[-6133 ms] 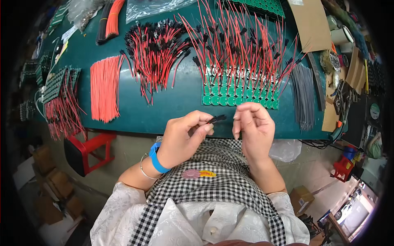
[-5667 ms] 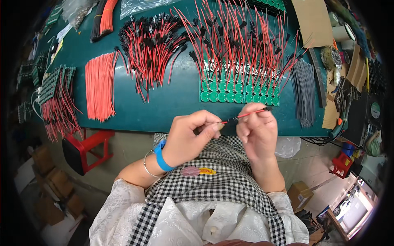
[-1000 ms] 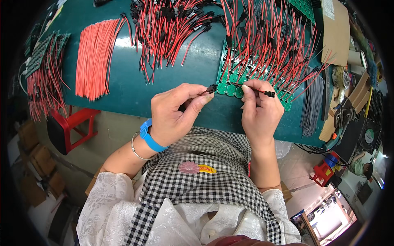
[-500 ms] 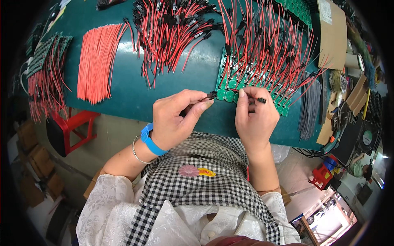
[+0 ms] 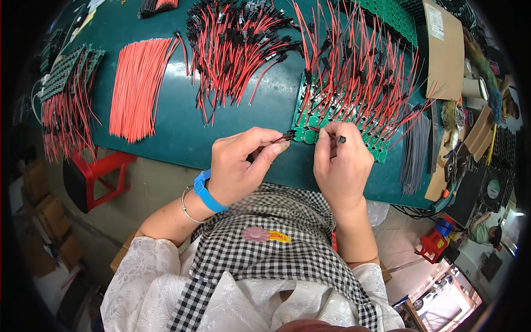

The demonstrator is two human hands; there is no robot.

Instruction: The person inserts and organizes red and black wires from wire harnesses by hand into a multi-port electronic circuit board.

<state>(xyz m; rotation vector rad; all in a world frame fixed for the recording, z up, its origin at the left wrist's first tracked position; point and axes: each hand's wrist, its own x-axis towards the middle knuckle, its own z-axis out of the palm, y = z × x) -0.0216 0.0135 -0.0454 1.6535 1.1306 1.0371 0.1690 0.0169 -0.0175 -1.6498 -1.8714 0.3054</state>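
Observation:
My left hand (image 5: 242,161), with a blue wristband, pinches a cable lead whose black connector (image 5: 289,135) pokes out past the thumb and forefinger. Close to its right, my right hand (image 5: 344,166) is closed on another cable lead; a black plug (image 5: 342,140) shows among its fingers, and a short piece of wire reaches left from the fingertips. Both hands hover at the near edge of a green circuit board panel (image 5: 299,134) made of round boards. Many red and black wires (image 5: 354,69) rise from that panel. What the fingertips press on is partly hidden.
Beyond my hands lies a heap of red-black leads with black connectors (image 5: 238,50). Left of it are a bundle of red wires (image 5: 138,88) and wired board panels (image 5: 62,72). Grey wires (image 5: 415,152) and a cardboard piece (image 5: 444,52) lie right. A red stool (image 5: 102,174) stands below the table.
The view has shifted slightly, so the table things sit a little lower. My right hand has turned a little, bringing the plug's end into sight. Both hands keep their grip.

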